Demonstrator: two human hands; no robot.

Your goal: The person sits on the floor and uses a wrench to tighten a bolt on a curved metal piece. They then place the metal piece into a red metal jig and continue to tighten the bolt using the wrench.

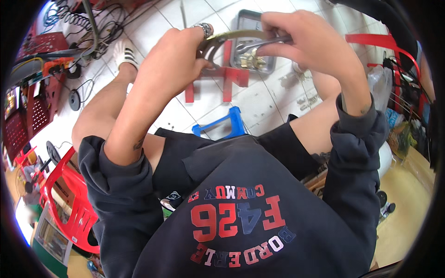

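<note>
A curved, brass-coloured metal part is held up over a red metal stand, its left end gripped in the curled left hand. A silver wrench is pinched beside it by the nearly closed right hand; whether the part is touched there too cannot be told. Below, a grey tray of small pieces and a blue stool are seen on the tiled floor
</note>
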